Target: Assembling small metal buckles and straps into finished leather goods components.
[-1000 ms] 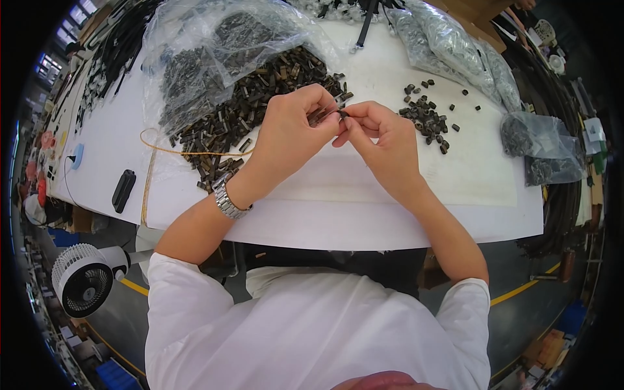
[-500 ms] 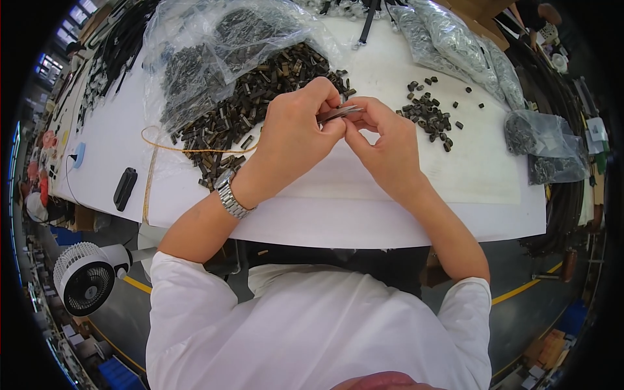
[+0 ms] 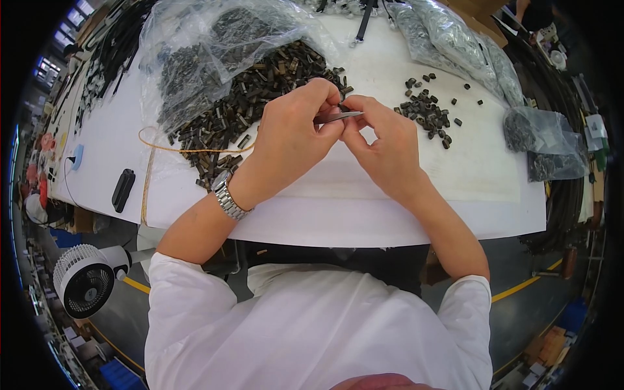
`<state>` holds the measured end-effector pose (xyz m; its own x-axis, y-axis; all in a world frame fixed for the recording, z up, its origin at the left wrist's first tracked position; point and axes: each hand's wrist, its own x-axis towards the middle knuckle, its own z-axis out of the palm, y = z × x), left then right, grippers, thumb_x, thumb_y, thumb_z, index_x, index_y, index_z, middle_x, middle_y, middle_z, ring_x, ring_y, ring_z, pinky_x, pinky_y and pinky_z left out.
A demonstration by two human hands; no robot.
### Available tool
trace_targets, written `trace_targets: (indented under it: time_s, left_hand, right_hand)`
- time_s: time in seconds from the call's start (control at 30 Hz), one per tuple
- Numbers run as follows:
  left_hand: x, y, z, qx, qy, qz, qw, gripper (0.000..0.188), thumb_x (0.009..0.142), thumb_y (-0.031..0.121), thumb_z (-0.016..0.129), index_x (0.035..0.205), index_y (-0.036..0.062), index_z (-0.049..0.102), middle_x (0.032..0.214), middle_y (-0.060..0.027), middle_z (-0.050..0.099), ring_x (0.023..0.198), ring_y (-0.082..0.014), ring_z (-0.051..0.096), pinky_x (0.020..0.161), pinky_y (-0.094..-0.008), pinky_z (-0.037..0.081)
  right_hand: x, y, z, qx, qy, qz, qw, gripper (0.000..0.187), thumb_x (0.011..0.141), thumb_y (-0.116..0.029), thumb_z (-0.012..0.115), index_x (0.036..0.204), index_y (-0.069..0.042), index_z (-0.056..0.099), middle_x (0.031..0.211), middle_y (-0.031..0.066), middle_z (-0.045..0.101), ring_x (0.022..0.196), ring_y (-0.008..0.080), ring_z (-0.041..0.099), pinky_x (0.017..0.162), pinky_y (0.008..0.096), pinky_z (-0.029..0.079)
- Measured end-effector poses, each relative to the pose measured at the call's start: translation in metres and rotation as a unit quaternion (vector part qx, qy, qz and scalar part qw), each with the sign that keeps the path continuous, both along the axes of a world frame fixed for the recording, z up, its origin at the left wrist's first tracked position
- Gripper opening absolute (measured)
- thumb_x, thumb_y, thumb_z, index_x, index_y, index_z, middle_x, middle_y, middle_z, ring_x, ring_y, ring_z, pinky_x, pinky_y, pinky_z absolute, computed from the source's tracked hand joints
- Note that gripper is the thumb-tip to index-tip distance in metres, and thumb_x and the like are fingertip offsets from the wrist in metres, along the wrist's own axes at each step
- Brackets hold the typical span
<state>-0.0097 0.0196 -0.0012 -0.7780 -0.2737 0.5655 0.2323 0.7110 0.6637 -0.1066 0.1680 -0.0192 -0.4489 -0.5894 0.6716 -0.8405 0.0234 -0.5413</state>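
Observation:
Over the middle of the table, my left hand is closed around a thin pointed metal tool. Its tip points right, toward the fingers of my right hand. That hand is closed in a pinch, thumb and forefinger nearly meeting my left fingertips; whatever lies in it is mostly hidden. Behind and left of my hands spreads a large heap of small dark tubular pieces. A smaller scatter of short dark pieces lies to the right of my right hand.
Clear plastic sheeting covers part of the heap. A yellow cord runs toward my left wrist. A black oblong case lies at left, above a white fan. Filled plastic bags and a smaller bag line the right side.
The metal tool has turned slightly between my fingers, its tip now lying flatter and lower. Both hands stay in nearly the same place.

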Motion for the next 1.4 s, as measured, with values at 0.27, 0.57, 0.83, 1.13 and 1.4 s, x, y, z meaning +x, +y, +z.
trace_targets:
  time_s: [0.27, 0.57, 0.83, 1.13, 1.4]
  left_hand:
    - [0.002, -0.004, 0.005, -0.039, -0.016, -0.033, 0.999, 0.017, 0.084, -0.003, 0.075, 0.096, -0.0005, 0.064, 0.076, -0.0048, 0.066, 0.066, -0.0094, 0.063, 0.063, -0.0233, 0.052]
    - [0.003, -0.022, 0.024, 0.253, -0.179, -0.133, 0.942, 0.006, 0.093, 0.004, 0.068, 0.098, 0.0004, 0.068, 0.070, 0.0034, 0.061, 0.057, 0.0015, 0.046, 0.049, -0.0175, 0.031]
    - [0.003, -0.022, 0.023, 0.243, -0.198, -0.095, 0.945, 0.010, 0.095, 0.008, 0.069, 0.101, -0.0001, 0.069, 0.073, 0.0023, 0.065, 0.058, 0.0009, 0.048, 0.049, -0.0177, 0.031]
    - [0.007, -0.008, 0.014, 0.036, -0.091, -0.019, 0.995, 0.007, 0.095, 0.006, 0.070, 0.099, 0.0000, 0.070, 0.076, 0.0039, 0.066, 0.066, 0.0016, 0.050, 0.057, -0.0174, 0.036]
    - [0.004, -0.008, 0.012, 0.133, -0.089, -0.037, 0.986, 0.009, 0.096, 0.007, 0.069, 0.099, -0.0013, 0.070, 0.077, 0.0051, 0.066, 0.065, 0.0017, 0.049, 0.056, -0.0169, 0.035]
  right_hand:
    - [-0.010, 0.006, 0.012, 0.039, -0.081, 0.062, 0.994, 0.020, 0.092, -0.004, 0.069, 0.112, 0.000, 0.070, 0.089, 0.0112, 0.075, 0.078, 0.0244, 0.076, 0.073, 0.0314, 0.058]
    - [-0.036, 0.003, -0.006, -0.005, -0.567, 0.333, 0.754, 0.021, 0.101, -0.005, 0.062, 0.117, 0.008, 0.068, 0.100, 0.0212, 0.076, 0.089, 0.0256, 0.078, 0.086, 0.0336, 0.061]
    - [-0.017, 0.004, 0.005, 0.008, -0.476, 0.238, 0.847, 0.020, 0.102, -0.004, 0.063, 0.116, 0.009, 0.068, 0.099, 0.0184, 0.077, 0.088, 0.0235, 0.079, 0.085, 0.0293, 0.060]
    - [-0.012, 0.005, 0.006, -0.012, -0.447, 0.187, 0.875, 0.017, 0.104, -0.004, 0.061, 0.113, 0.009, 0.067, 0.096, 0.0142, 0.077, 0.085, 0.0206, 0.079, 0.079, 0.0249, 0.059]
    - [0.007, 0.003, 0.011, -0.022, -0.340, 0.089, 0.936, 0.011, 0.102, -0.001, 0.063, 0.108, 0.007, 0.067, 0.090, 0.0122, 0.078, 0.082, 0.0170, 0.079, 0.076, 0.0245, 0.059]
